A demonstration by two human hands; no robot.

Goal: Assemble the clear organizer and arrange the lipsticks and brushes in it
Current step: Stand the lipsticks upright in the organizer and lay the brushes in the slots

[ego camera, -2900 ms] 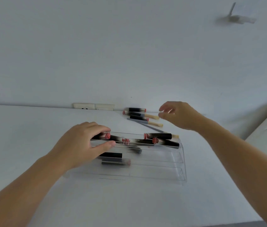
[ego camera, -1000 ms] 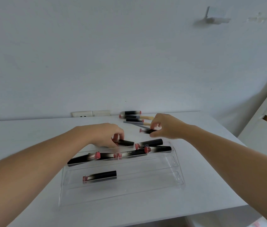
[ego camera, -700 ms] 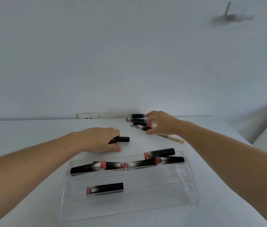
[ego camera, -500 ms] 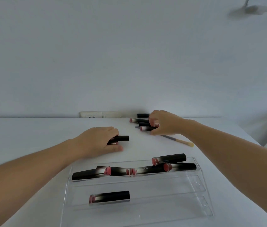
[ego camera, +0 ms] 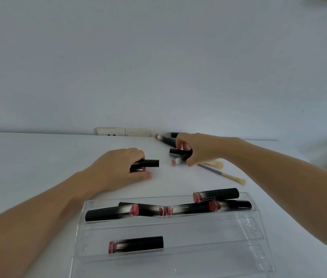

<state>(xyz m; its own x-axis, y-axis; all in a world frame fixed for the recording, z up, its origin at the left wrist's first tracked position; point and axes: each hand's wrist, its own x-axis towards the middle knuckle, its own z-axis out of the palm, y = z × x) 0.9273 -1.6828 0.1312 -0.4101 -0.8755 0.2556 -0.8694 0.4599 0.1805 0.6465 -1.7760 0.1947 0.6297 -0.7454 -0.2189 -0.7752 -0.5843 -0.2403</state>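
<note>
One stiff, light, probably slippery lipstick (ego camera: 146, 163) was gripped mid-barrel by the left hand (ego camera: 118, 169); two lipsticks (ego camera: 179, 156) were pinched by the right hand (ego camera: 196, 149).

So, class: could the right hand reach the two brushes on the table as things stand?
Probably yes: the brushes lie in the open just beside the right hand, with nothing between, but its fingers already hold lipsticks, so a grip looks awkward.
</note>
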